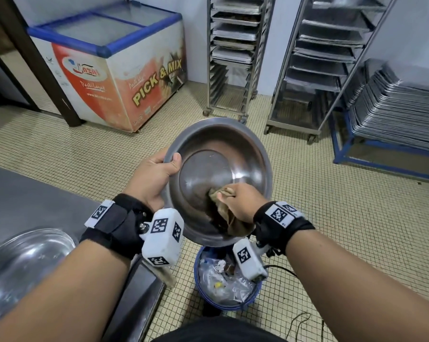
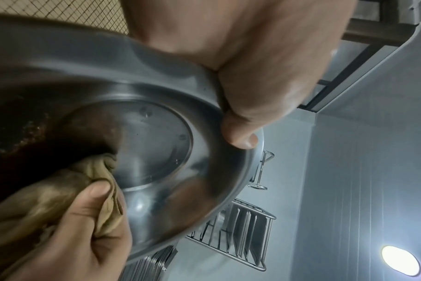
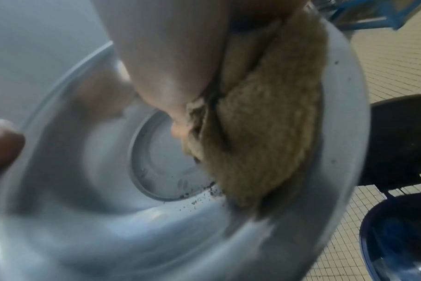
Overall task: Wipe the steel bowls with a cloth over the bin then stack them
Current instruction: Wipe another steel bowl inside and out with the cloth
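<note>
1. The steel bowl (image 1: 218,178) hangs tilted over the blue bin (image 1: 203,287); keeping its low edge above the bin should let the debris drop inside.
2. The left hand (image 1: 154,176) clamps the bowl's rim, thumb inside; a firm hold there resists the wiping push.
3. The right hand (image 1: 240,203) bunches the tan cloth (image 1: 223,213) against the lower wall; sweeping down toward the rim looks best.
4. Dark crumbs (image 3: 199,194) sit beside the cloth, so push them outward.
5. Another bowl (image 1: 23,257) waits on the counter.

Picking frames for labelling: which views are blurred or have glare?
Head view: sharp, edges bent by the wide lens. Left wrist: ceiling lamp glares, bowl fairly clear. Right wrist: motion-smeared bowl wall, cloth soft.
</note>
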`<state>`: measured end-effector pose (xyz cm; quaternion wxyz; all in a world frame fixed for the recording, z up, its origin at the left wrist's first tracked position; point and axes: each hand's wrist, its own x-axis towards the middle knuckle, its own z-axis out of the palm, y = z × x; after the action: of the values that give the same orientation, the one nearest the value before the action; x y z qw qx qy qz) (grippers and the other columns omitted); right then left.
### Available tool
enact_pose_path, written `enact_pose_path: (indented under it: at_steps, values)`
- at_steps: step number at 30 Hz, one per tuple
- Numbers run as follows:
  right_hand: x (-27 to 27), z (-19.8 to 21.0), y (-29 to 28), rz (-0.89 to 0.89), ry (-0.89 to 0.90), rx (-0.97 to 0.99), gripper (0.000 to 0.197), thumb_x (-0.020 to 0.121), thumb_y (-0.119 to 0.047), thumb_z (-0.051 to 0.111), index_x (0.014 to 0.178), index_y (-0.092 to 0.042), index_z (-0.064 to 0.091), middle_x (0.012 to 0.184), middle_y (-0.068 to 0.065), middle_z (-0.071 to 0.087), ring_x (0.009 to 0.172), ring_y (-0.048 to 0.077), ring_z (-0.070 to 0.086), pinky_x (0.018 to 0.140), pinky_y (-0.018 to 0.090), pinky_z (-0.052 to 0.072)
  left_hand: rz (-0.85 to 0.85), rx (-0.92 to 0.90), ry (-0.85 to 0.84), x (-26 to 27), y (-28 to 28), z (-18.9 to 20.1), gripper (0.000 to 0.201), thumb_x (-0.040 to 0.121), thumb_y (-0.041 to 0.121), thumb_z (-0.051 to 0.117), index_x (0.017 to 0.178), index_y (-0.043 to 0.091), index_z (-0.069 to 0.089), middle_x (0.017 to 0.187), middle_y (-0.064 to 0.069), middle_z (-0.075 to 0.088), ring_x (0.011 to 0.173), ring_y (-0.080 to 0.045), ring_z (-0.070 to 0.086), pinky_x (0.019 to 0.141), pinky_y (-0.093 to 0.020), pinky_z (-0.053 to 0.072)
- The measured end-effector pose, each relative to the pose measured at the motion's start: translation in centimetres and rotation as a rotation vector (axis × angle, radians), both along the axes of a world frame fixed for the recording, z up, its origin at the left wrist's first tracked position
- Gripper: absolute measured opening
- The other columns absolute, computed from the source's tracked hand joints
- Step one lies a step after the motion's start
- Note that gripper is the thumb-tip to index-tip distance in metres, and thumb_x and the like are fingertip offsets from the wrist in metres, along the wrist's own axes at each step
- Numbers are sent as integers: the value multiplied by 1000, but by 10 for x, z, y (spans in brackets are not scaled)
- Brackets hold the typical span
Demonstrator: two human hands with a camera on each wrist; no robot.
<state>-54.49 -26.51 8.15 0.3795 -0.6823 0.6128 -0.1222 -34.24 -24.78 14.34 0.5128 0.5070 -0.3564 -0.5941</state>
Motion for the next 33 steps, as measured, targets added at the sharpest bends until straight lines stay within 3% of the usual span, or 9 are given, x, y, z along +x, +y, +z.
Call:
enact_pose_path:
  at_steps: [4, 9, 11, 14, 19, 22, 26, 30, 33]
  values:
    - [-10, 20, -4, 118, -110, -3, 23, 104, -29, 56, 109, -24, 78, 94, -5, 78, 83, 5, 71, 72, 14, 51, 34, -2, -29, 2, 0, 0, 24, 105, 12, 52, 119, 17, 71, 88, -6, 72, 72, -20, 68, 59, -30, 59]
    - [-15, 58, -21, -53, -267, -235, 24, 105, -23, 54, 112, -29, 76, 83, -17, 70, 49, -8, 53, 48, 8, 38, 10, -40, -68, -3, -1, -2, 30, 102, -1, 51, 117, 13, 72, 90, -7, 73, 76, -21, 69, 63, -32, 61]
    - [-8, 62, -29, -105, -261, -328, 22, 105, -26, 55, 113, -27, 75, 95, -9, 74, 74, -3, 64, 68, 19, 50, -9, -34, -67, -7, -2, -1, 34, 100, -6, 52, 118, 14, 72, 93, -9, 73, 80, -25, 69, 68, -37, 63]
    - [11, 54, -30, 23, -79, -387, 23, 101, -22, 58, 118, -13, 72, 116, 8, 72, 109, 25, 65, 94, 33, 48, -47, -63, -71, -14, -3, 3, 34, 100, -7, 51, 119, 13, 71, 90, -9, 75, 74, -23, 71, 67, -38, 63]
    - [39, 29, -4, 245, -35, -352, 35, 94, -4, 55, 119, -22, 73, 126, -1, 66, 113, 19, 61, 96, 22, 42, -23, -109, -79, -16, -8, 3, 28, 100, -3, 53, 105, 15, 73, 100, -20, 68, 91, -32, 65, 90, -51, 55]
    - [41, 16, 2, 359, 46, -204, 38, 94, -5, 56, 124, -23, 72, 126, 1, 69, 112, 21, 64, 100, 30, 47, 22, -102, -96, -10, -9, 2, 30, 101, -2, 53, 105, 19, 74, 88, -8, 73, 79, -24, 70, 72, -38, 62]
    - [27, 8, 3, 417, 220, -40, 23, 99, -29, 63, 119, -23, 72, 111, -1, 75, 102, 19, 68, 91, 30, 50, 43, -133, -158, -6, -13, 1, 30, 101, -2, 54, 114, 17, 72, 95, -9, 72, 86, -21, 69, 80, -36, 61]
    - [9, 14, 1, 431, 381, 15, 21, 103, -28, 56, 116, -22, 71, 106, -1, 73, 90, 18, 67, 78, 27, 46, 78, -142, -152, -7, -13, -5, 33, 99, -3, 56, 111, 21, 75, 98, -5, 75, 90, -21, 70, 77, -34, 61]
    - [-7, 21, -7, 321, 322, 23, 21, 102, -34, 56, 104, -21, 71, 89, -1, 72, 78, 24, 72, 67, 35, 58, 90, -159, -174, -7, -14, -5, 52, 89, -17, 57, 104, 29, 76, 96, 2, 78, 95, -20, 72, 77, -35, 62]
